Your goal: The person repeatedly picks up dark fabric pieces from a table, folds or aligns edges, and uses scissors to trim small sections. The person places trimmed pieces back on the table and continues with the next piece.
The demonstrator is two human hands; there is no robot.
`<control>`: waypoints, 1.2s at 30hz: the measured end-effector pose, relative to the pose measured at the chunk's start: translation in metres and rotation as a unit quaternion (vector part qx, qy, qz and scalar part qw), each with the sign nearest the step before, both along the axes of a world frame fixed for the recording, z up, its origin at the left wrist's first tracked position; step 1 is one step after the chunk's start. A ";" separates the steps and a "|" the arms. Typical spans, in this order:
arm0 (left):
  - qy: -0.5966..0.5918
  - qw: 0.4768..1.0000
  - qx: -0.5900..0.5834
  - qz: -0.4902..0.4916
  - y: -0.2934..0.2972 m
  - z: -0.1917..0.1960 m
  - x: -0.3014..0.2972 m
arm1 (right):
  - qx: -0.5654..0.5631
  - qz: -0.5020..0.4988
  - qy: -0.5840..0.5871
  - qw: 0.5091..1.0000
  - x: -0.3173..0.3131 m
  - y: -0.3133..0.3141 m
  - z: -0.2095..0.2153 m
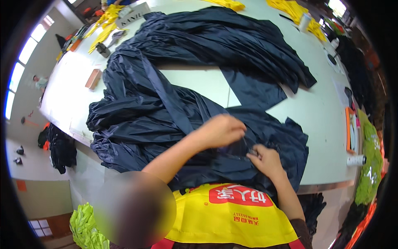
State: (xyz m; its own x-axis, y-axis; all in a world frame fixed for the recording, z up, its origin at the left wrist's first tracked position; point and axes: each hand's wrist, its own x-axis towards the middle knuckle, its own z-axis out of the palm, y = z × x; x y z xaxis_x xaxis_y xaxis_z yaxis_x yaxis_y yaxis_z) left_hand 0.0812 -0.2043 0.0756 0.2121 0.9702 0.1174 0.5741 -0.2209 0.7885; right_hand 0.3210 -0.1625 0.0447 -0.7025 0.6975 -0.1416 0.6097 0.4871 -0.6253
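A large heap of dark navy, shiny fabric (132, 112) lies in folds across the white table. My left hand (226, 130) is closed just above its near part, fingertips pinched; what they hold is too small to make out. To its right and nearer to me, my right hand (268, 161) is closed low over the same cloth. Something small and greyish shows at its fingertips, but its kind cannot be told. A faint thin line seems to run between the two hands. The fabric under both hands is partly hidden by them.
The white table (327, 137) carries a small wooden box (93, 79), a dark jar (103, 50), yellow cloth (296, 14), a white thread cone (304, 23), an orange-edged folder (351, 129) and a spool (356, 160). Lime-green fabric (368, 162) hangs at the right. A yellow apron (195, 224) covers my front.
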 end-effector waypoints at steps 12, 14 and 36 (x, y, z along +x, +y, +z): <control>0.562 0.766 -0.271 0.157 0.058 -0.101 -0.261 | 0.182 0.069 0.103 0.975 -0.110 0.076 0.008; 0.498 0.766 -0.319 0.254 0.044 -0.112 -0.278 | 0.217 0.122 -0.010 0.969 -0.128 0.066 -0.048; 0.437 0.881 -0.040 0.176 0.329 -0.113 -0.137 | -0.072 0.063 -0.020 0.995 -0.089 0.036 -0.092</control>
